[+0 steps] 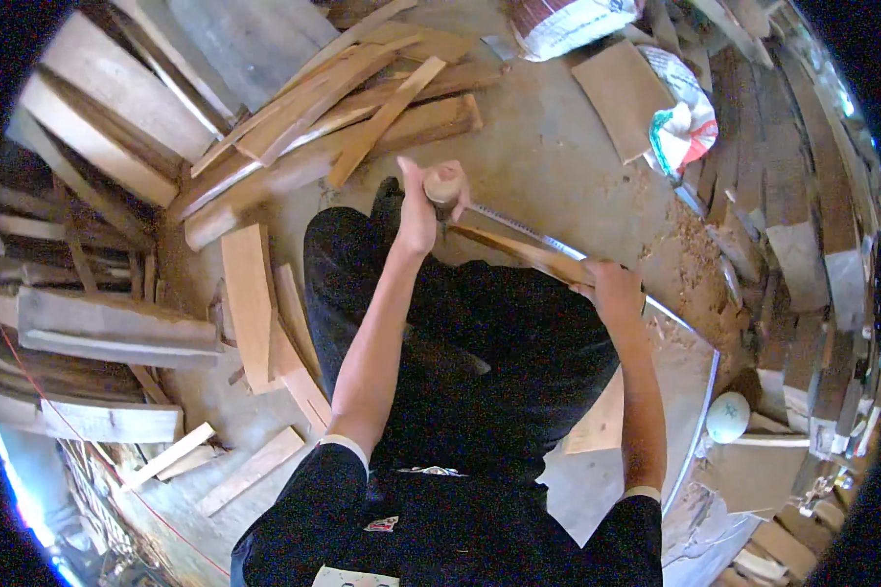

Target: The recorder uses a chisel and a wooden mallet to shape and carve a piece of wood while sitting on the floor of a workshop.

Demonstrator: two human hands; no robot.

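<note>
My left hand (423, 210) is closed round a short, thick tan piece with a rounded end (442, 184), its thumb raised; what kind of thing it is I cannot tell. From beside that hand a thin, pale strip with fine marks (519, 227), like a measuring tape, runs to my right hand (612, 291). A narrow wooden board (529, 256) lies over my knees below the strip. The fingers of my right hand are wrapped round the board's near end, close to the strip. Past this hand a bright, thin line continues and bends sharply toward me.
Planks (313, 127) are heaped at the far left, and boards (250, 303) lie beside my left leg. Stacked timber (803, 254) lines the right side. A white sack (683, 122), brown cardboard (622, 98), a pale round object (728, 418) and sawdust (690, 249) are on the right.
</note>
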